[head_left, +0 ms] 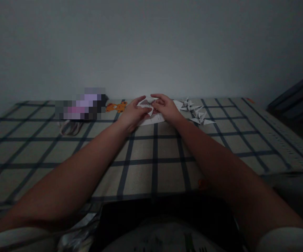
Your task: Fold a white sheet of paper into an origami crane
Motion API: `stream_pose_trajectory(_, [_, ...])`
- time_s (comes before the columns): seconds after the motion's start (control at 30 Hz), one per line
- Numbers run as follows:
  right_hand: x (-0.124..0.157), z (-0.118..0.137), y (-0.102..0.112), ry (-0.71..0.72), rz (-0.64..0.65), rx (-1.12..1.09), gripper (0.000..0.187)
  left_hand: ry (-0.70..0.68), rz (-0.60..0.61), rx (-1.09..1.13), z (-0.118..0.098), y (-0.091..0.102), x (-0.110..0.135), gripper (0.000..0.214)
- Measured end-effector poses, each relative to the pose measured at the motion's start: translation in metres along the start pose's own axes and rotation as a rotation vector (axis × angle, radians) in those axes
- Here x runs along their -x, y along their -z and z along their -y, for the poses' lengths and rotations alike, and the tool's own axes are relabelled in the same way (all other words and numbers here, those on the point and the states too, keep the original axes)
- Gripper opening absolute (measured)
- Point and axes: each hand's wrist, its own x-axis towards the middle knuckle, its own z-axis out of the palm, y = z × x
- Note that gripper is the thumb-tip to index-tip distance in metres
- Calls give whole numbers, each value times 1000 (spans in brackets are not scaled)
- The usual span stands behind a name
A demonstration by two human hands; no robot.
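Both my hands hold one piece of folded white paper (148, 103) near the back of the table. My left hand (132, 113) grips its left side, with the thumb across the front. On the other side, my right hand (167, 107) pinches the paper between thumb and fingers. Beneath my hands lies a flat white sheet of paper (151, 120). Right of my right hand rest several folded paper cranes (200, 118) in a cluster, wings spread. The folds inside my hands are partly hidden.
A checked tablecloth (167, 147) with orange bear prints (116, 107) covers the table, which meets a grey wall (151, 45). At left stands a blurred-out purple and pink object (84, 105) with a loop of cord (70, 128) before it. Dark slats (295, 91) rise at far right.
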Motion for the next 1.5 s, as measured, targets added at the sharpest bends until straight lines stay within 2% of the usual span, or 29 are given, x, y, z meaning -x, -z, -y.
stream_pose_trajectory(0.17, [3, 6, 1, -65, 5, -103, 38, -31, -12, -33, 1, 5, -5, 75])
stream_pose_trajectory(0.23, [3, 6, 1, -68, -6, -120, 38, -25, 7, 23, 3, 5, -6, 66])
stream_pose_trajectory(0.37, [2, 5, 2, -73, -30, -112, 38, 34, 121, 117, 7, 5, -5, 37])
stream_pose_trajectory(0.53, [4, 7, 1, -103, -7, -121, 42, 47, 134, 133, 8, 5, -5, 24])
stream_pose_trajectory(0.63, [5, 8, 1, -114, 3, -107, 40, 63, 151, 119, 6, 5, -4, 22])
stream_pose_trajectory(0.73, [3, 6, 2, -115, -4, -109, 36, 80, 115, 107, 3, 4, -2, 25])
stream_pose_trajectory(1.0, [-4, -7, 5, -138, -61, -149, 42, 144, 146, 115, -3, 2, 2, 26])
stream_pose_trajectory(1.27, [-4, -4, 5, -131, -107, -116, 45, 146, 172, 64, -6, 2, 5, 32])
stream_pose_trajectory(1.4, [-2, 1, 4, -131, -111, -116, 43, 106, 187, 90, -1, 5, 0, 20])
stream_pose_trajectory(1.5, [-1, 4, 3, -117, -115, -74, 41, 77, 155, 70, 4, 5, -2, 9])
